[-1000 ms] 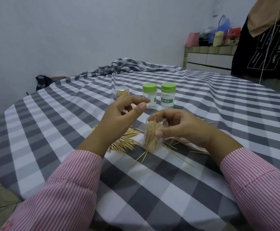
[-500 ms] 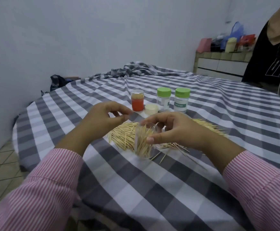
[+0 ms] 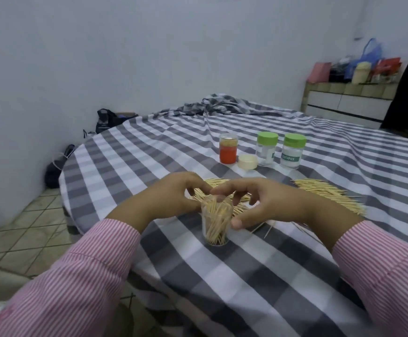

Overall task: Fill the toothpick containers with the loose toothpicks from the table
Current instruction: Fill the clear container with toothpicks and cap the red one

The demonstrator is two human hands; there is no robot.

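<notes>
A clear container (image 3: 215,222) packed with toothpicks stands upright on the checked tablecloth (image 3: 258,276). The right hand (image 3: 266,203) holds it between thumb and fingers, while the left hand (image 3: 171,194) curls loosely at its rim, grip unclear. Loose toothpicks (image 3: 329,194) lie behind; two green-lidded jars (image 3: 280,150) stand farther back.

Clear plastic container (image 3: 215,221) – wooden toothpicks (image 3: 329,194) – matt cloth tablecloth (image 3: 258,276).

light: dim, bluish, soft | shadows: faint under hands (image 3: 173,200) | glare: none | blur: fingers + far shelf (image 3: 348,93) fuzzy | edges: bent, wide-angle | focus: jar of toothpicks (image 3: 216,222) fairly sharp
</notes>
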